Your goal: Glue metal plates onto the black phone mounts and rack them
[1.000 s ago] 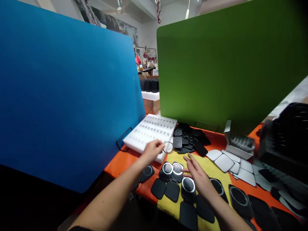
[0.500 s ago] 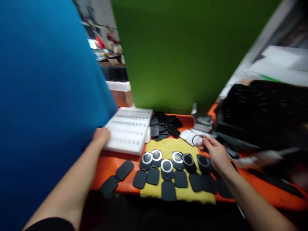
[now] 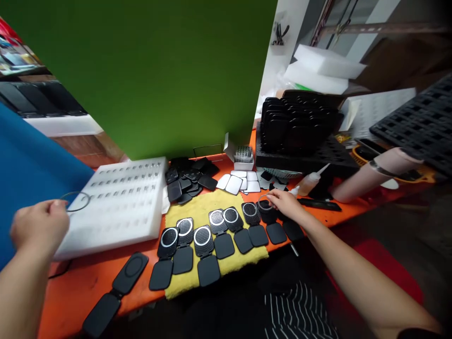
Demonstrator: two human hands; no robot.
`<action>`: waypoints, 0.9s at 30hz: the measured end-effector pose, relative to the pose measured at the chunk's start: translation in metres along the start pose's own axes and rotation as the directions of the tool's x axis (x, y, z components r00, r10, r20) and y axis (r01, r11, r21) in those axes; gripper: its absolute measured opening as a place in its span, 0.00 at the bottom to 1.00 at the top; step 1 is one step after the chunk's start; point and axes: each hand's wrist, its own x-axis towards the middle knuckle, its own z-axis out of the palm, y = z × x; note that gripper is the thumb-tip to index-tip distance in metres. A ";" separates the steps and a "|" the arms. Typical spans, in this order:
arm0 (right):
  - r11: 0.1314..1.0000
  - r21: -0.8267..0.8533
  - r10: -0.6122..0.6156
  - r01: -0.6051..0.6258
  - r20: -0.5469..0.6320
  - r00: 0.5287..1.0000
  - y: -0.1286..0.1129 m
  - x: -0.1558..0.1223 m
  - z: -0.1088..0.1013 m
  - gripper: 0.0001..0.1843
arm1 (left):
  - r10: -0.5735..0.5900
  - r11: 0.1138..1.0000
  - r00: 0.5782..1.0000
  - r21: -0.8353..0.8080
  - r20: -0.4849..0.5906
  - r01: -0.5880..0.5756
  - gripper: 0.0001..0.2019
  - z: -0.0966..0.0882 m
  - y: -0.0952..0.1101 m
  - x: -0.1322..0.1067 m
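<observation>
Now, unlike before, pinched rings (image 3: 89, 199) in both left hand (image 3: 40, 226) and right hand (image 3: 285, 203)

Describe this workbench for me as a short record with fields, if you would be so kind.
Left hand: pinches a thin dark ring, seen against the white slotted foam block
Right hand: holds a thin grey ring at a black plate; contact unclear
Front row: open hinged black plates, several with pale circles, partly on yellow cloth
Behind: piled black rounded-square pieces, white rounded-square sheets
Surface: orange covering
</observation>
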 end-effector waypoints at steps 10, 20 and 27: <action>0.915 -0.375 -0.144 0.151 0.048 0.988 0.004 0.002 0.007 0.15 | 0.814 0.580 0.335 -0.704 0.475 -0.410 0.13 0.074 0.210 -0.238; 0.848 -0.481 -0.210 0.223 0.081 0.974 0.016 0.015 0.015 0.15 | 0.799 0.568 0.372 -0.388 0.474 -0.726 0.17 0.159 0.280 -0.290; 0.805 -0.539 -0.232 0.249 0.101 0.967 0.025 0.022 0.020 0.15 | 0.750 0.629 0.431 -0.340 0.501 -0.699 0.18 0.170 0.284 -0.288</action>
